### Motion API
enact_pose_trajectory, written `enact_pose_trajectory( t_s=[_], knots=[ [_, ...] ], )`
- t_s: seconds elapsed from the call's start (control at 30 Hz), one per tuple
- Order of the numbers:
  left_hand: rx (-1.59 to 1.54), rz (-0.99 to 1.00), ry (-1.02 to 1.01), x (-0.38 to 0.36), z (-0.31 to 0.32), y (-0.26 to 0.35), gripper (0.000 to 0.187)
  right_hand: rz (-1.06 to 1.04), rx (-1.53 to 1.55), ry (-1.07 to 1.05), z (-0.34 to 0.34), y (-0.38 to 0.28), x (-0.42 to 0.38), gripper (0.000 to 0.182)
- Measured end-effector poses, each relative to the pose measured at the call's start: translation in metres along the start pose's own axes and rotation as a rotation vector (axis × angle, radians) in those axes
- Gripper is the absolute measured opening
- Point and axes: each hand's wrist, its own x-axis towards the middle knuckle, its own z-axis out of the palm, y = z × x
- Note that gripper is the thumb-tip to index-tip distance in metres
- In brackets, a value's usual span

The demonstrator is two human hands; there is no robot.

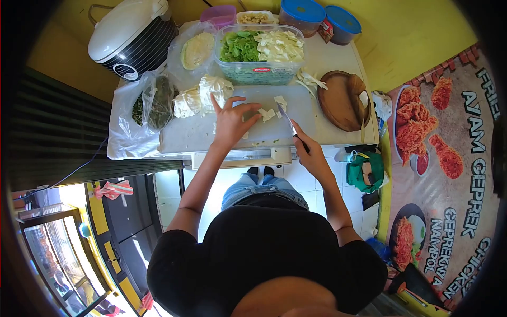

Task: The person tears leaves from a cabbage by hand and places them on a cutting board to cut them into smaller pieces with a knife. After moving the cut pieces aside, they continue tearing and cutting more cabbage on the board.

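My left hand (232,122) hovers low over the white cutting board (179,137), fingers spread, with nothing held in them. Just beyond its fingertips sits a cut cabbage (216,87), and a smaller cabbage chunk (187,103) lies to the left of that. My right hand (312,156) is closed around the black handle of a knife (285,117), whose blade points away and to the left. Around the blade tip lie small pale cabbage pieces (268,114). Behind the board, a clear plastic container (253,74) holds chopped green leaves and shredded cabbage.
A round wooden mortar (338,100) with a pestle stands at the right. On the left are a plastic bag (129,140) and a rice cooker (132,39). Blue-lidded tubs (302,10) line the back. Shredded cabbage (310,79) lies beside the container.
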Motion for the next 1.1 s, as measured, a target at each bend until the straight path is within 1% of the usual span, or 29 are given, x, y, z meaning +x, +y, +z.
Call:
enact_pose_trajectory(
  t_s=[0.13, 0.2, 0.23, 0.27, 0.33, 0.37, 0.4, 0.43, 0.47, 0.53, 0.57, 0.63, 0.67, 0.7, 0.73, 0.77, 0.8, 0.87, 0.97, 1.03, 1.1],
  knots=[
    [0.009, 0.032, 0.057, 0.01, 0.001, 0.016, 0.027, 0.029, 0.062, -0.052, 0.01, -0.007, 0.001, 0.047],
    [-0.019, -0.059, 0.195, 0.003, -0.01, 0.013, 0.02, 0.028, -0.041, -0.118, 0.018, -0.003, 0.003, 0.047],
    [-0.015, -0.061, 0.198, -0.003, -0.018, 0.012, 0.02, -0.064, -0.161, -0.118, 0.022, -0.002, 0.005, 0.047],
    [-0.027, -0.097, 0.218, -0.01, -0.027, 0.009, 0.021, -0.068, -0.161, -0.122, 0.024, 0.003, 0.007, 0.047],
    [-0.038, -0.129, 0.241, -0.023, -0.037, 0.007, 0.021, -0.203, -0.252, -0.019, 0.027, 0.01, 0.012, 0.049],
    [-0.136, -0.168, 0.247, -0.031, -0.038, 0.006, 0.021, -0.205, -0.252, -0.02, 0.024, 0.011, 0.014, 0.049],
    [-0.235, -0.206, 0.251, -0.038, -0.038, 0.006, 0.02, -0.155, -0.281, 0.018, 0.019, 0.004, 0.016, 0.048],
    [-0.191, -0.165, 0.268, -0.043, -0.034, 0.008, 0.02, -0.106, -0.311, 0.056, 0.014, 0.0, 0.018, 0.048],
    [-0.19, -0.167, 0.271, -0.047, -0.029, 0.009, 0.02, -0.108, -0.312, 0.054, 0.011, -0.002, 0.019, 0.048],
    [-0.148, -0.06, 0.132, -0.053, -0.018, 0.012, 0.023, -0.036, -0.259, 0.041, 0.007, -0.004, 0.023, 0.045],
    [-0.148, -0.061, 0.139, -0.054, -0.012, 0.014, 0.023, -0.072, -0.221, 0.042, 0.007, 0.001, 0.024, 0.044],
    [-0.112, 0.065, 0.042, -0.054, -0.001, 0.017, 0.03, -0.09, -0.187, 0.04, 0.009, 0.001, 0.024, 0.045],
    [-0.113, 0.063, 0.047, -0.052, 0.002, 0.017, 0.03, -0.101, -0.148, 0.04, 0.01, 0.002, 0.024, 0.045],
    [-0.152, 0.067, 0.015, -0.049, 0.005, 0.017, 0.034, -0.102, -0.152, 0.038, 0.011, 0.005, 0.025, 0.045],
    [-0.19, 0.073, -0.016, -0.045, 0.005, 0.017, 0.038, -0.18, -0.156, 0.065, 0.013, 0.009, 0.026, 0.046],
    [-0.191, 0.074, -0.013, -0.043, 0.003, 0.016, 0.038, -0.257, -0.16, 0.092, 0.013, 0.011, 0.027, 0.047],
    [-0.234, 0.06, -0.01, -0.039, -0.004, 0.017, 0.039, -0.258, -0.163, 0.093, 0.013, 0.004, 0.024, 0.047],
    [-0.278, 0.05, -0.006, -0.034, -0.014, 0.018, 0.04, -0.032, -0.125, -0.002, 0.012, -0.013, 0.017, 0.048],
    [-0.21, 0.018, -0.018, -0.035, -0.019, 0.012, 0.037, -0.09, -0.139, -0.035, 0.019, -0.015, 0.014, 0.047],
    [-0.15, 0.108, -0.101, -0.039, -0.015, 0.003, 0.035, -0.088, -0.192, -0.049, 0.019, -0.019, 0.015, 0.047],
    [-0.106, 0.147, -0.108, -0.039, -0.015, -0.007, 0.035, -0.082, -0.244, -0.063, 0.018, -0.02, 0.017, 0.047]
  ],
)
